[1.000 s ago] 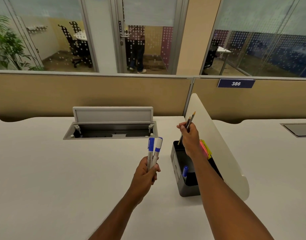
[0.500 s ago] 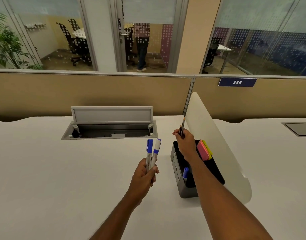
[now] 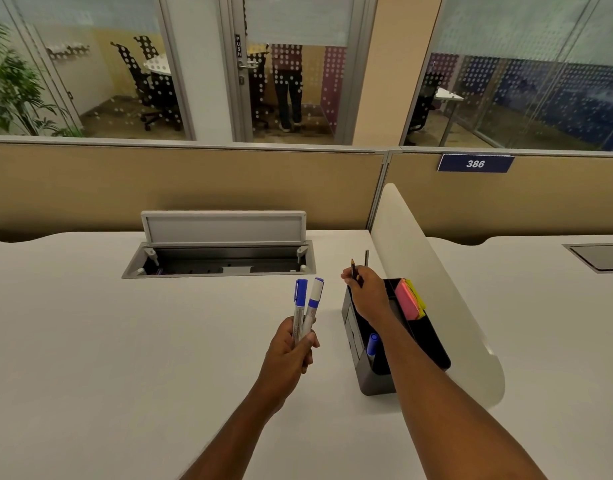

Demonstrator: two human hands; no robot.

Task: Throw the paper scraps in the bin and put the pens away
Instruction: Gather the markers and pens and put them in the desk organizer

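Observation:
My left hand (image 3: 291,348) is closed around two white markers with blue caps (image 3: 307,306), held upright over the white desk. To the right stands a black desk organizer (image 3: 367,379) against the curved divider. My right hand (image 3: 367,296) hovers over its far end and pinches two thin pencils (image 3: 353,268), their upper ends sticking up above the fingers. One blue-capped marker (image 3: 372,344) stands in the organizer's near compartment. Pink and yellow sticky notes (image 3: 407,299) fill its far right slot. No paper scraps or bin are in view.
An open cable tray (image 3: 222,261) with a raised grey lid is sunk into the desk (image 3: 125,341) at the back. A white curved divider (image 3: 436,289) separates the neighbouring desk on the right. A tan partition runs along the back.
My right hand has lowered the pencils toward the organizer's far end. My left hand has kept the two markers nearly still.

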